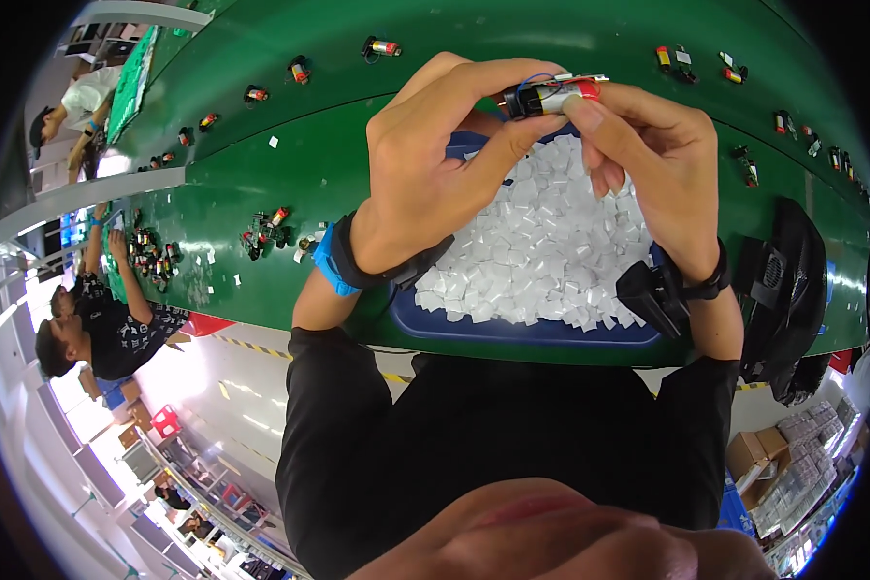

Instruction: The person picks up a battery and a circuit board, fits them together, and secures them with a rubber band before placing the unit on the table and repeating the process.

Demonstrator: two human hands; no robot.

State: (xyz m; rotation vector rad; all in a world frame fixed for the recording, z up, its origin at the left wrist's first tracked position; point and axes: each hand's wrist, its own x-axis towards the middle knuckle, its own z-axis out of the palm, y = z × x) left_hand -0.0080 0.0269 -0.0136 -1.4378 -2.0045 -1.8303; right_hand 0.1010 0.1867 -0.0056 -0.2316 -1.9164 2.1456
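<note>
Above the tray, both of my hands hold a small cylindrical battery between them, lying roughly level. It has a silver body, a red right end, a black part at its left end and thin blue wires. A narrow metallic strip runs along its top. My left hand is closed, with thumb and fingers pinching the battery's left end. On the right, my right hand is closed with its thumb on the red end. Below them, a blue tray holds a heap of small white paper-like pieces.
Similar battery assemblies lie along the far green strip, such as one battery. A loose cluster sits left of the tray. A black bag stands at the right edge. Another person works further left beside a larger pile.
</note>
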